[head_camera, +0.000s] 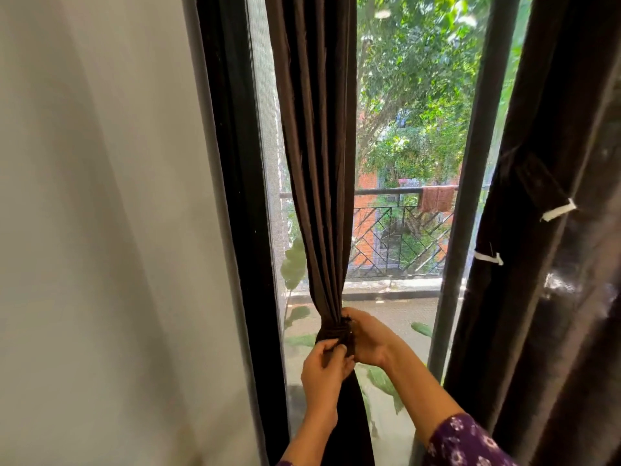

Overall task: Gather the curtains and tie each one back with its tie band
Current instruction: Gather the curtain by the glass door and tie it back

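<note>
Risk first: tie band (336,334), wrapped around the gathered brown curtain (319,163) low beside the black window frame (235,196), likely to slacken and slide down if either grip eases before the ends are fastened; pleats then free to spill out. Left hand (324,368) raised from below, fingers curled shut, pinching band and fabric at the front of the bundle. Right hand (364,338) reaching in from the right, wrist bent, fingers closed on the band's end against the curtain's right edge. Farther right, second dark curtain (554,230), with white tags, hanging apart.
</note>
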`<act>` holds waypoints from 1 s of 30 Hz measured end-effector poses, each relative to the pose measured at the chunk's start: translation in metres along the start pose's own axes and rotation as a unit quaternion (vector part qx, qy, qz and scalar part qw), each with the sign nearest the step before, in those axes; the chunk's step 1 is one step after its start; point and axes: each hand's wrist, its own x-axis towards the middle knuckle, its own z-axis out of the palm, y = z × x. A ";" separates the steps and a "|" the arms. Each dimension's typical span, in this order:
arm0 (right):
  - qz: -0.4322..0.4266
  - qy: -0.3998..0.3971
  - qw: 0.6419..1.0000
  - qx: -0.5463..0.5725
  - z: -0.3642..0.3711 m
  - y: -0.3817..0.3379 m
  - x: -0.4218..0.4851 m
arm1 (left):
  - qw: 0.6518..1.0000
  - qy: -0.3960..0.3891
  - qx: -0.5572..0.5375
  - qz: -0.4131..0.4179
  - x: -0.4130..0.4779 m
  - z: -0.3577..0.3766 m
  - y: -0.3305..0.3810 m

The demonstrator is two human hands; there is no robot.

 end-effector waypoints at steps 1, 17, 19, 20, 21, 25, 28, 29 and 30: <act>-0.017 0.009 1.000 -0.022 -0.003 0.000 0.001 | 0.995 -0.010 -0.082 -0.059 -0.004 0.001 0.003; -0.176 0.116 0.745 -0.634 -0.005 -0.020 -0.024 | 0.855 -0.075 -0.384 -0.342 0.002 0.018 0.014; -0.185 0.121 0.669 -0.710 -0.003 -0.022 -0.025 | 0.850 -0.069 -0.391 -0.347 0.006 0.019 0.010; -0.182 0.134 0.643 -0.732 -0.003 -0.022 -0.024 | 0.848 -0.069 -0.393 -0.348 0.008 0.019 0.009; -0.176 0.154 0.612 -0.755 -0.001 -0.022 -0.023 | 0.847 -0.072 -0.394 -0.350 0.009 0.020 0.008; -0.200 0.216 0.481 -0.826 0.007 -0.021 -0.020 | 0.844 -0.082 -0.396 -0.352 0.009 0.023 0.005; -0.241 0.246 0.511 -0.788 0.008 -0.026 -0.019 | 0.836 -0.076 -0.410 -0.356 0.013 0.027 0.001; -0.248 0.255 0.549 -0.756 0.006 -0.026 -0.017 | 0.832 -0.073 -0.419 -0.356 0.015 0.029 0.001; -0.251 0.263 0.595 -0.717 0.004 -0.026 -0.014 | 0.828 -0.069 -0.427 -0.357 0.017 0.031 0.000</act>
